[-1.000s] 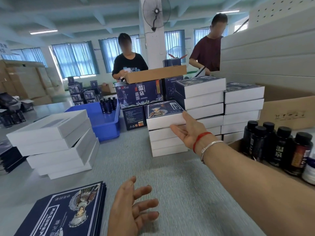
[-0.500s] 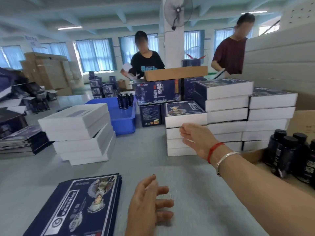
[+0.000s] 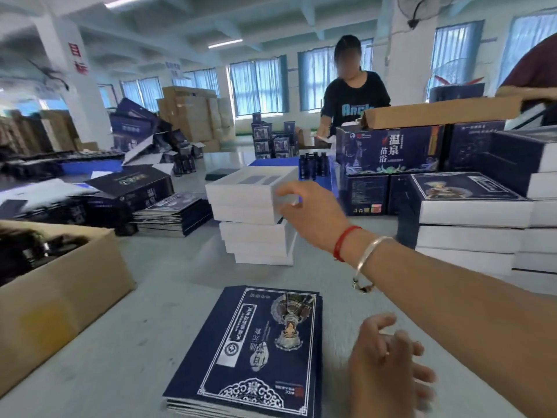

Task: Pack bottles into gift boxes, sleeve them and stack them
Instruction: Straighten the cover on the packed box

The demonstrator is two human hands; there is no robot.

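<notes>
A stack of white gift boxes (image 3: 256, 236) stands mid-table. My right hand (image 3: 313, 212) reaches across to its top box (image 3: 247, 188), fingers curled over that box's near right corner. Low at the right, my left hand (image 3: 388, 366) hovers over the table with loose fingers and holds nothing. A pile of flat navy sleeves (image 3: 256, 351) lies in front of me, just left of that hand. Sleeved boxes (image 3: 464, 206) are stacked at the right. Dark bottles (image 3: 27, 248) lie in a cardboard carton (image 3: 60, 297) at the left.
Navy cartons (image 3: 388, 149) stand behind the sleeved stack, with small bottles (image 3: 313, 164) beside them. More flat sleeves (image 3: 171, 212) and folded navy boxes (image 3: 129, 188) lie at the left. A person (image 3: 352, 95) works across the table.
My view has swung left. My right hand left the sleeved stack at the right and moved over to the top white box. My left hand stays low and open.
</notes>
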